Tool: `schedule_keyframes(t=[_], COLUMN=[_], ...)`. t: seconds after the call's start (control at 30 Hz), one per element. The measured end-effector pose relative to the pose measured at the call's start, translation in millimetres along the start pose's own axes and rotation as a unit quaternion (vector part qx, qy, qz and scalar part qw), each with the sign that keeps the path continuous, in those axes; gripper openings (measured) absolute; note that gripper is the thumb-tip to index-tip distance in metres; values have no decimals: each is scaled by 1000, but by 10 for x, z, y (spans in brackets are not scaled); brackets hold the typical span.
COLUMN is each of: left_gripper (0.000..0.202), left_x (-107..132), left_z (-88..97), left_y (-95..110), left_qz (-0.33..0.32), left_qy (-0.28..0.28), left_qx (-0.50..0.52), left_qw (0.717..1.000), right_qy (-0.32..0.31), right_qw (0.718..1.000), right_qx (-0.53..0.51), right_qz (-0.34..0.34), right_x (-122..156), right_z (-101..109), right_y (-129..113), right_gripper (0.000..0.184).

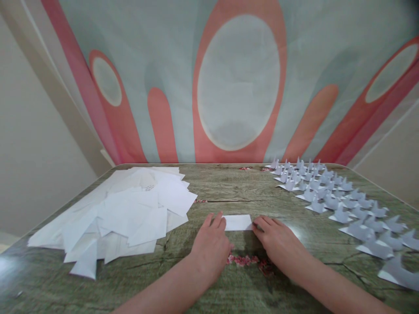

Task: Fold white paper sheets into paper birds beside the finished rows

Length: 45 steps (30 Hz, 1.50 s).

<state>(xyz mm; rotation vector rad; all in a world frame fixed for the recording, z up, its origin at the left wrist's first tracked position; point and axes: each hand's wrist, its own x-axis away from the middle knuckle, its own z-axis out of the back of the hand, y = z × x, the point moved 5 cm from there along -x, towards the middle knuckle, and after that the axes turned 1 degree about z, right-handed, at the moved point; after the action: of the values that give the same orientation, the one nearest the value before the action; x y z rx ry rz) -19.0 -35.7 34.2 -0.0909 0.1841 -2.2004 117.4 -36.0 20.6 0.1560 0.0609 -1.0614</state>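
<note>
A small folded white paper (238, 222) lies flat on the green wood-grain table (229, 192), straight ahead of me. My left hand (211, 246) rests palm down on its left end, fingers stretched over the edge. My right hand (278, 244) presses the right end, fingers flat and pointing left. Most of the paper under both hands is hidden. Neither hand lifts it off the table.
A loose heap of white paper sheets (124, 213) covers the table's left side. Rows of several folded paper figures (340, 200) stand along the right side. A patterned cloth in grey and coral (235, 83) hangs behind the table's far edge.
</note>
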Motion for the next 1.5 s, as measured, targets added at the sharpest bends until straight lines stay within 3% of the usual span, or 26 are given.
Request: schedule_keyframes(t=[0.13,0.27,0.5,0.67,0.8,1.0,1.17,1.33,1.5], left_gripper=[27,26,30,17,35,31,22,18,19], left_x=[-3,10,-66,-131,-126,-109,-120,-123,-134], left_z=[-67,-81,6,24,-8,-50,-81,-134,-189], left_y=[30,47,-52,-148,-146,-104,-135,-164,-222], left_qz=[-30,-31,6,20,44,16,-2,-17,-11], left_qy=[2,4,2,46,73,72,94,110,125], left_qx=[-7,-6,59,106,135,200,253,290,360], left_qw=[1000,999,998,993,987,977,963,950,924], right_qy=[45,140,114,135,149,162,167,195,165], right_qw=[989,945,903,893,900,907,895,905,914], right_qx=[-139,-291,-411,-424,-409,-387,-411,-370,-360], right_qz=[-25,-47,-48,-61,-33,38,54,76,85], right_x=[-81,-161,-172,-124,-90,-20,5,-53,-108], right_z=[-86,-209,-265,-195,-145,-5,93,31,-115], right_y=[181,337,303,283,184,14,45,183,284], right_gripper=[34,34,39,33,31,23,24,42,50])
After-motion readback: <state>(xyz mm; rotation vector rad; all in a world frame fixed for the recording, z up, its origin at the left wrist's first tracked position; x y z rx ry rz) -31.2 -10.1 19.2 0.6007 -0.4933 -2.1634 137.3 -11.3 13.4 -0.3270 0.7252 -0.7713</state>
